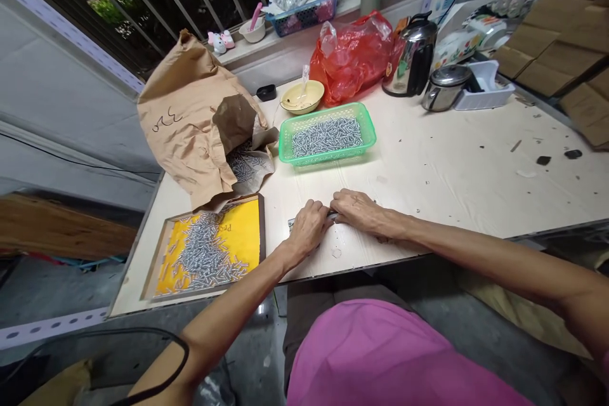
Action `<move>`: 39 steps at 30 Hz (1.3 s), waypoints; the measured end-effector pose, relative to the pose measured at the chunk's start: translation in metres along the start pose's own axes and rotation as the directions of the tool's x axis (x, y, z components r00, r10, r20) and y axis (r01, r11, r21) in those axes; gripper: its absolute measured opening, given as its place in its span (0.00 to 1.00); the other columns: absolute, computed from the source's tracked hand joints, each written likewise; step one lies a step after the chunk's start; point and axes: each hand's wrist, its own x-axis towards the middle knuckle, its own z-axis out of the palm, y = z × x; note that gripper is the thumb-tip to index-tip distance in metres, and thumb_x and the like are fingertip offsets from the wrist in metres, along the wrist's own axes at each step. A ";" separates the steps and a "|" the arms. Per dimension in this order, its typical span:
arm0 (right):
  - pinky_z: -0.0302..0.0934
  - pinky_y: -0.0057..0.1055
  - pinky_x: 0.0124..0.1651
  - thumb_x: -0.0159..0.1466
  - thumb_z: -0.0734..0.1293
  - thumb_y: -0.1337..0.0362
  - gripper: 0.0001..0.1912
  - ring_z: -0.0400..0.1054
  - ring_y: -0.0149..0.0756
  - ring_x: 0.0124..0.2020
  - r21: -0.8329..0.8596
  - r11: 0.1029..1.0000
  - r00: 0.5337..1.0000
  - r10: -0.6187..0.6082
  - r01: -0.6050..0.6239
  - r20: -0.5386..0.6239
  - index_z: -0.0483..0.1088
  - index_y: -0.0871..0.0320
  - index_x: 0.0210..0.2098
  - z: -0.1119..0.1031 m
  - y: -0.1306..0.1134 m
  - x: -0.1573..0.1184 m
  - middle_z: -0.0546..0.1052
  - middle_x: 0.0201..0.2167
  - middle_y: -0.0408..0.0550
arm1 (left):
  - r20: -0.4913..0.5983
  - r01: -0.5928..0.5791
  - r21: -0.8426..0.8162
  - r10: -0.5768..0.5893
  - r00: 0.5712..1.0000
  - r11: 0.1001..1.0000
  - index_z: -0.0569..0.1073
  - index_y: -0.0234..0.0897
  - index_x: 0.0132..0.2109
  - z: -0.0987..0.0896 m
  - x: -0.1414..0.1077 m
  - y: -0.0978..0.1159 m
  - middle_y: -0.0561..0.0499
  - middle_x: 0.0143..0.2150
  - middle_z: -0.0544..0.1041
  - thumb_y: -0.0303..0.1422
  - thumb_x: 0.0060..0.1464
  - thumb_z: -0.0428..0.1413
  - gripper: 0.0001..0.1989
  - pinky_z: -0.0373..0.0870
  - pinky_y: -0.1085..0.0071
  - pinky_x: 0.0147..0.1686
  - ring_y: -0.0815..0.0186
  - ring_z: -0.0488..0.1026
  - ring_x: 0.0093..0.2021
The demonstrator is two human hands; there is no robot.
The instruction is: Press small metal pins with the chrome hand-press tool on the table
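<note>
Near the front edge of the table, my left hand (310, 226) has its fingers curled down over a narrow grey metal strip (332, 216). My right hand (358, 210) is closed at the strip's right end, close beside the left. Much of the strip is covered by my fingers. To the left is a shallow tray (261, 228) with a yellow bottom, bearing a heap of small silver metal pins (204, 254). Beyond my hands stands a green plastic basket (328, 157) filled with similar small metal pieces (328, 136).
A large brown paper bag (185, 120) lies open at the left, metal pieces spilling at its mouth. Behind the basket are a yellow bowl (302, 108), a red plastic bag (352, 57), a steel kettle (412, 57) and a lidded metal pot (446, 89). Cardboard (556, 32) stands at right.
</note>
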 end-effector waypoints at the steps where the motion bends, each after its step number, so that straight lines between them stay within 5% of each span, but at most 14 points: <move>1: 0.57 0.32 0.39 0.61 0.67 0.64 0.07 0.64 0.41 0.41 0.004 1.000 1.000 -0.020 0.020 -0.016 0.72 0.61 0.37 -0.002 0.002 -0.001 0.72 0.38 0.54 | -0.015 0.021 0.002 -0.021 1.000 1.000 0.69 0.33 0.47 0.001 -0.003 0.002 0.42 0.44 0.72 0.34 0.59 0.52 0.11 0.69 0.60 0.44 0.56 0.67 0.46; 5: 0.57 0.35 0.42 0.56 0.70 0.51 0.22 0.62 0.44 0.42 0.080 0.985 0.988 -0.151 0.151 -0.009 0.71 0.62 0.43 -0.003 0.020 -0.003 0.71 0.40 0.55 | -0.152 0.060 -0.066 -0.070 0.986 0.996 0.64 0.33 0.55 0.015 -0.026 0.021 0.37 0.56 0.67 0.32 0.60 0.50 0.16 0.65 0.54 0.54 0.53 0.64 0.57; 9: 0.55 0.35 0.44 0.66 0.61 0.59 0.14 0.64 0.41 0.42 0.164 0.974 0.987 -0.150 0.158 -0.062 0.72 0.60 0.44 0.003 0.033 0.002 0.72 0.39 0.53 | -0.232 0.005 -0.168 -0.045 0.972 0.986 0.62 0.34 0.58 0.037 -0.049 0.047 0.37 0.62 0.63 0.33 0.61 0.49 0.19 0.59 0.51 0.60 0.52 0.56 0.65; 13: 0.52 0.36 0.44 0.66 0.60 0.65 0.10 0.63 0.40 0.42 0.054 0.997 0.990 -0.053 0.060 -0.131 0.73 0.60 0.37 0.004 0.034 0.019 0.74 0.39 0.52 | -0.234 -0.003 -0.262 -0.061 0.970 0.965 0.63 0.36 0.58 0.046 -0.056 0.062 0.39 0.61 0.67 0.35 0.61 0.50 0.20 0.53 0.47 0.62 0.53 0.57 0.64; 17: 0.48 0.37 0.44 0.66 0.61 0.66 0.09 0.62 0.42 0.43 -0.085 0.996 0.993 -0.021 0.010 -0.120 0.74 0.60 0.37 -0.006 0.017 0.033 0.75 0.38 0.52 | -0.250 -0.005 -0.277 -0.067 0.966 0.961 0.63 0.35 0.58 0.045 -0.055 0.063 0.40 0.60 0.67 0.37 0.60 0.51 0.21 0.52 0.47 0.62 0.53 0.58 0.64; 19: 0.47 0.36 0.42 0.65 0.62 0.66 0.09 0.60 0.41 0.43 -0.105 0.988 0.989 -0.123 0.113 -0.086 0.74 0.59 0.38 -0.010 -0.003 0.034 0.74 0.39 0.53 | -0.255 -0.009 -0.275 -0.064 0.965 0.962 0.62 0.35 0.58 0.046 -0.054 0.062 0.39 0.60 0.67 0.38 0.59 0.52 0.22 0.53 0.47 0.62 0.53 0.59 0.64; 24: 0.46 0.35 0.38 0.62 0.66 0.65 0.05 0.57 0.42 0.43 -0.092 0.829 0.834 -0.550 0.551 0.038 0.74 0.55 0.32 0.001 -0.063 0.032 0.72 0.39 0.50 | -0.203 0.006 -0.257 -0.060 0.977 0.966 0.66 0.33 0.57 0.059 -0.058 0.064 0.39 0.52 0.73 0.34 0.60 0.48 0.19 0.64 0.53 0.56 0.51 0.68 0.56; 30: 0.47 0.37 0.41 0.60 0.65 0.72 0.08 0.57 0.40 0.39 -0.196 0.698 0.718 -0.694 0.688 0.048 0.71 0.59 0.25 0.035 -0.089 0.047 0.72 0.33 0.50 | -0.184 0.021 -0.226 -0.063 0.981 0.974 0.62 0.31 0.61 0.072 -0.064 0.066 0.38 0.55 0.71 0.32 0.59 0.46 0.23 0.63 0.52 0.55 0.49 0.66 0.56; 33: 0.48 0.36 0.41 0.62 0.63 0.71 0.06 0.58 0.38 0.37 -0.160 0.671 0.675 -0.737 0.724 -0.037 0.70 0.58 0.30 0.030 -0.092 0.052 0.72 0.31 0.48 | -0.205 -0.024 -0.223 -0.023 0.978 0.975 0.64 0.30 0.58 0.071 -0.064 0.067 0.38 0.55 0.71 0.33 0.60 0.46 0.21 0.64 0.55 0.54 0.52 0.67 0.55; 37: 0.50 0.34 0.39 0.67 0.59 0.68 0.08 0.60 0.37 0.35 -0.126 0.813 0.742 -0.573 0.569 -0.347 0.69 0.59 0.36 -0.015 -0.080 0.054 0.72 0.32 0.48 | -0.340 -0.077 -0.197 0.005 0.940 0.977 0.68 0.32 0.54 0.054 -0.075 0.047 0.40 0.55 0.70 0.33 0.59 0.50 0.17 0.65 0.62 0.54 0.57 0.65 0.56; 39: 0.51 0.34 0.39 0.68 0.57 0.67 0.11 0.61 0.38 0.36 -0.165 0.895 0.750 -0.438 0.414 -0.496 0.69 0.59 0.35 -0.047 -0.061 0.057 0.71 0.31 0.50 | -0.407 0.036 -0.152 -0.096 0.908 0.988 0.69 0.37 0.52 0.035 -0.090 0.020 0.42 0.53 0.70 0.29 0.59 0.49 0.15 0.66 0.61 0.52 0.58 0.64 0.55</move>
